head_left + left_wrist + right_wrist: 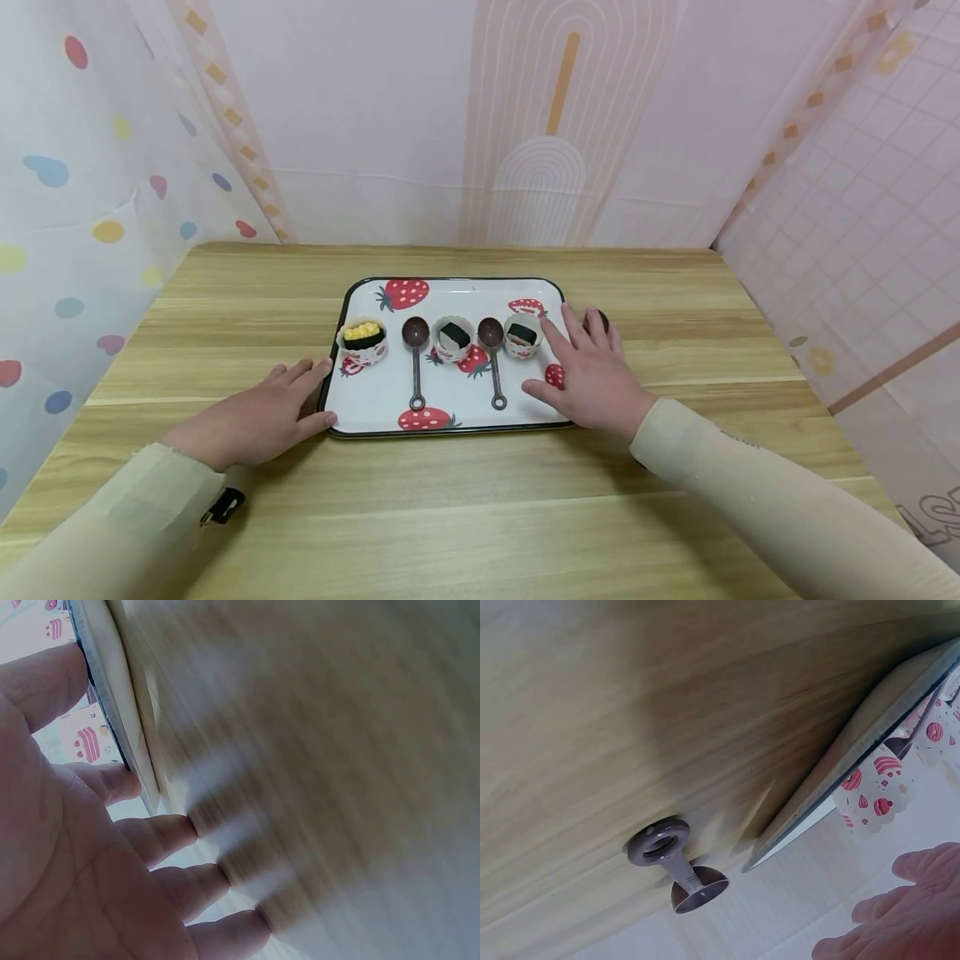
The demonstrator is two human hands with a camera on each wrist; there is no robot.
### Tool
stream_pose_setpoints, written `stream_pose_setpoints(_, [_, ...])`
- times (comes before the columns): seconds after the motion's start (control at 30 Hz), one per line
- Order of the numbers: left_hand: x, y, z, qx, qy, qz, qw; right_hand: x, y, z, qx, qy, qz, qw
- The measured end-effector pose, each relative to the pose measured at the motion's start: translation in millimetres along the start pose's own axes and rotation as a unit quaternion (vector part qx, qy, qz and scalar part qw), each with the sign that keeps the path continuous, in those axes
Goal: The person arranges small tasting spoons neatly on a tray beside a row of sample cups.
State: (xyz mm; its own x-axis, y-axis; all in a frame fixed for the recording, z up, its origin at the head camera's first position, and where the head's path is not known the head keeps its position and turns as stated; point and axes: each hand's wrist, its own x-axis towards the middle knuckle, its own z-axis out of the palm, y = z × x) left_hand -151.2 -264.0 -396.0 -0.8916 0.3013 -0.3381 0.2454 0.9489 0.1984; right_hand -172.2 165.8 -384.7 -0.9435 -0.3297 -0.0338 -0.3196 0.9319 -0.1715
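A white tray with strawberry prints and a dark rim carries three paper cups. The left cup holds a sushi piece topped with yellow; the middle cup and right cup each hold a piece with a black wrap. Between the cups lie two brown scoops. My left hand is at the tray's left edge, thumb and index fingertip meeting the rim, other fingers spread. My right hand hovers over the tray's right side, fingers extended, holding nothing. Behind its fingers, a third scoop is partly hidden in the head view.
The tray stands on a wood-grain table. Beyond the table's back edge hangs a patterned curtain, with similar cloth on both sides. The third scoop lies on the wood just right of the tray.
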Motion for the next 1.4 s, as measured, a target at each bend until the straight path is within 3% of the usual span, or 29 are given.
stream_pose_setpoints(1.4, [-0.9,0.4,1.0,0.0,0.009,0.007,0.9999,-6,22,1,0.018,-0.001,0.03,0.999])
